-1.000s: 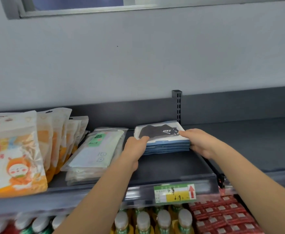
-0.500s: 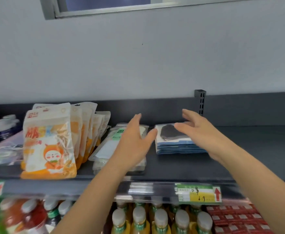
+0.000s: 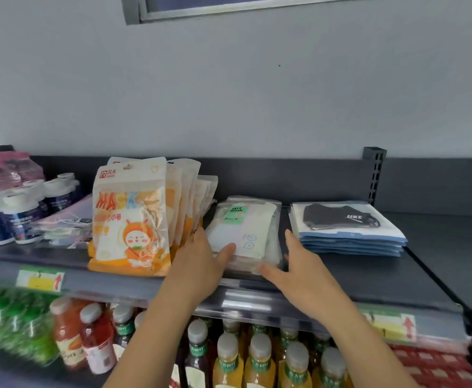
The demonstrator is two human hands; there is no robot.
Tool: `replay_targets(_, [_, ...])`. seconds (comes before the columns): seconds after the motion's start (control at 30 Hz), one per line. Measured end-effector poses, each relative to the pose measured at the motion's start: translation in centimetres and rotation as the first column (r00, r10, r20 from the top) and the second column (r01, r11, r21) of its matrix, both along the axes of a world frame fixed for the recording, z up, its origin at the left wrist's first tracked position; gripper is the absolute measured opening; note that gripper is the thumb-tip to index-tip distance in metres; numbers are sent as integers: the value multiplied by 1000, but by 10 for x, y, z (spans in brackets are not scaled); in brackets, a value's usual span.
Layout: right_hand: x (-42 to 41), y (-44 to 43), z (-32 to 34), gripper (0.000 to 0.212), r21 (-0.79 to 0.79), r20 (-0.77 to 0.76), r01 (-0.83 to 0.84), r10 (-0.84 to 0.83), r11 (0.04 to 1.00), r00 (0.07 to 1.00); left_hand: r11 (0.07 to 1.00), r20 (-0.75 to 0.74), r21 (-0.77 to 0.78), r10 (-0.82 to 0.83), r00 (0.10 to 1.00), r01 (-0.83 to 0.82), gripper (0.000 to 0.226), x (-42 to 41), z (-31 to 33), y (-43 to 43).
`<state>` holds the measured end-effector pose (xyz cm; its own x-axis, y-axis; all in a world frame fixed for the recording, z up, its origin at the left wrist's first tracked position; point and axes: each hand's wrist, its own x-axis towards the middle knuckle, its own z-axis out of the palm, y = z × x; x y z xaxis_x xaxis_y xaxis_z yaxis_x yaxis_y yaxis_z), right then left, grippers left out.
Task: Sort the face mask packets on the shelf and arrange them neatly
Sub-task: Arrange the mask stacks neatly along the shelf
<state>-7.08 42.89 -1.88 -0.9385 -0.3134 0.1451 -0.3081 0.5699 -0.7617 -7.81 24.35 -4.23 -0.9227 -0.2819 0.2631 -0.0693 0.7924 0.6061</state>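
1. Left hand (image 3: 198, 264): open, fingers straight. They lie along the left side of the clear packet stack (image 3: 246, 233), and the thumb rests on the top packet near its front corner.
2. Right hand (image 3: 299, 270): open, fingers spread, flanking the stack's right side. The thumb reaches toward the front right corner; I can't tell whether it makes contact.
3. Neither hand grips anything. This looks like squaring up the stack from both sides.
4. The stack lies flat mid-shelf (image 3: 369, 278), between the upright orange packets (image 3: 131, 219) on the left and the black mask stack (image 3: 346, 228) on the right.
5. Its long axis runs front to back, with the green label end toward the back wall. The lower packets stick out at the front right, so the edges aren't flush.
6. Risk: the clear plastic looks slick. Uneven side pressure would likely fan the stack out rather than align it.
7. Risk: the stack's front edge sits near the shelf lip. Pulling it forward could drop packets onto the bottles (image 3: 229, 357) below.
8. Risk: the left fingers are just beside the orange packets, which only lean on each other. A nudge could tip the row.
9. The black mask stack looks squared already, with its long axis across the shelf. It sits apart from the right hand.
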Motion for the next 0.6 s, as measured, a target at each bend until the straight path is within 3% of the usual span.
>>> replay_targets(0.1, [-1, -4, -2, 69, 10, -23, 39, -39, 999, 999, 1000, -10, 5, -5, 1000, 5, 59, 3, -4, 8])
replay_targets(0.27, [-8, -7, -9, 27, 78, -148, 121, -108, 990, 983, 999, -65, -29, -26, 998, 24, 68, 5, -8, 7])
replay_targets(0.4, [-5, -10, -12, 34, 237, -253, 192, -130, 952, 959, 988, -32, -152, -17, 999, 12, 68, 8, -12, 9])
replay_targets(0.6, [1, -13, -17, 40, 303, -340, 249, -140, 920, 930, 947, -33, -320, 8, 999, -18, 80, 18, -12, 16])
